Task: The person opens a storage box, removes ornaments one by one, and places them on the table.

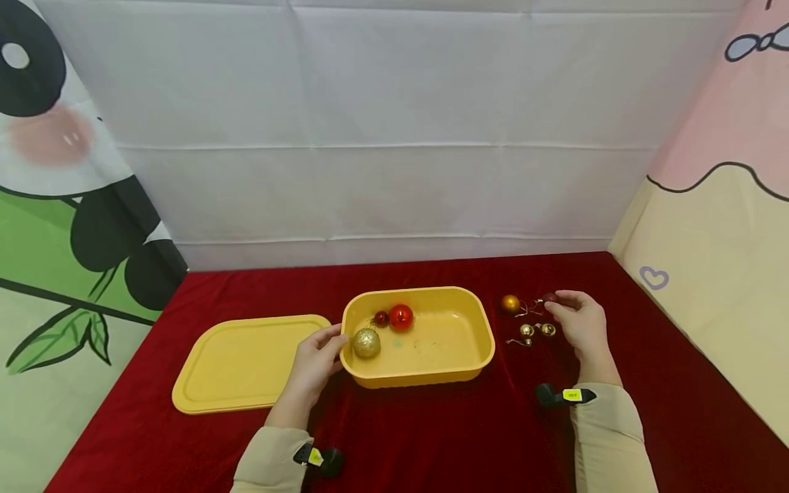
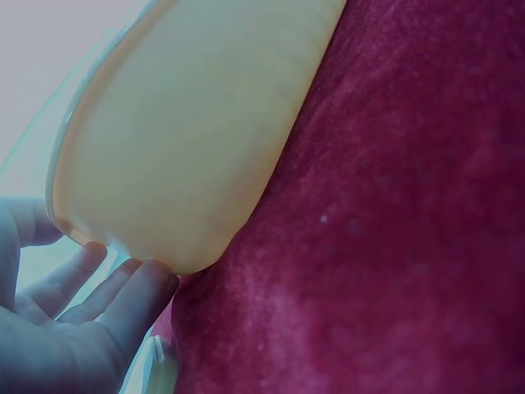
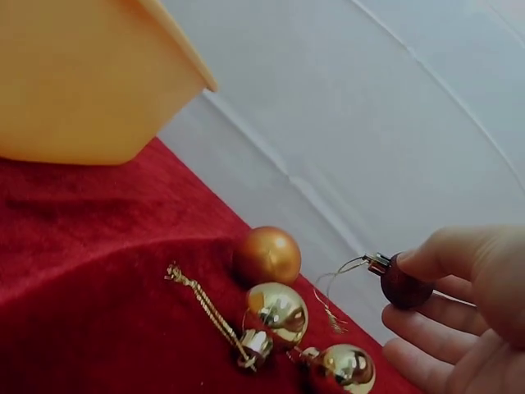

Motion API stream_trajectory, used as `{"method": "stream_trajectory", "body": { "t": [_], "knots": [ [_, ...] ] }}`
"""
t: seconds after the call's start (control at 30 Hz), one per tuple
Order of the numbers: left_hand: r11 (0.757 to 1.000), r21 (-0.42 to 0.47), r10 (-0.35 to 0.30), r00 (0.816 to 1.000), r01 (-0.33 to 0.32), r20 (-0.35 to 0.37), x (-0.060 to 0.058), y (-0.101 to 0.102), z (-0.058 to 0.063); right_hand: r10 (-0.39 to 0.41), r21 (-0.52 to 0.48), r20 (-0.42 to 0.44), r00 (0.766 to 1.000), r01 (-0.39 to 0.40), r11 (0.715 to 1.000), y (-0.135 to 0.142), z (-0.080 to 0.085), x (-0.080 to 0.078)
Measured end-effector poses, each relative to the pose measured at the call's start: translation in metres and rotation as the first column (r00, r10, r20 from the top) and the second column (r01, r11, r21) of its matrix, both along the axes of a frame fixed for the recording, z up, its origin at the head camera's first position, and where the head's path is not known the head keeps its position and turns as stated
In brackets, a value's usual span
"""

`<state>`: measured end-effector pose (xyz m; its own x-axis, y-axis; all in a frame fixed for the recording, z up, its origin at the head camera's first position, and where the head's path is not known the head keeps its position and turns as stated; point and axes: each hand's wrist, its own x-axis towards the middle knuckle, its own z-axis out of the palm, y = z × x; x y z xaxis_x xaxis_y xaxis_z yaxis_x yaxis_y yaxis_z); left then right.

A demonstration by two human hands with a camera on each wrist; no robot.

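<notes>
My left hand (image 1: 317, 359) grips the left end of a yellow plastic box (image 1: 444, 375), thumb at the rim and fingers against the outer wall in the left wrist view. Inside the box, toward its left side, lie a shiny red bauble (image 1: 401, 317), a small dark red bauble (image 1: 381, 319) and a gold glitter bauble (image 1: 366, 343). Right of the box, my right hand (image 1: 581, 323) pinches a small dark red bauble (image 3: 406, 283) between thumb and fingers. Its cap and string loop show in the right wrist view, held above the cloth.
A matte orange-gold bauble (image 1: 510, 304) and two shiny gold baubles (image 3: 279, 314) with strings lie on the red cloth (image 1: 431, 438) close to my right hand. Left of the box lies a flat yellow lid (image 1: 240, 363). A white sheet (image 1: 394, 137) hangs behind the table.
</notes>
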<state>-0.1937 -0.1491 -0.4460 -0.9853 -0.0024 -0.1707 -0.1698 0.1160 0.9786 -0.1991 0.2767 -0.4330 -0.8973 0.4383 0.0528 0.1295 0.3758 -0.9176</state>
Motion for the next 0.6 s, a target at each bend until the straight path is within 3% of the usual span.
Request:
{"method": "stream_trajectory", "body": {
  "t": [0.2,0.6],
  "knots": [
    [1.0,-0.004,0.004,1.0,-0.004,-0.001,-0.001,0.001,0.001,-0.02,-0.022,0.005,1.0,0.02,1.0,0.002,-0.005,-0.001],
    [1.0,0.002,0.001,1.0,-0.001,-0.003,0.0,0.001,0.002,-0.056,0.051,0.078,0.995,0.052,0.997,0.007,-0.016,-0.002]
  ]
}}
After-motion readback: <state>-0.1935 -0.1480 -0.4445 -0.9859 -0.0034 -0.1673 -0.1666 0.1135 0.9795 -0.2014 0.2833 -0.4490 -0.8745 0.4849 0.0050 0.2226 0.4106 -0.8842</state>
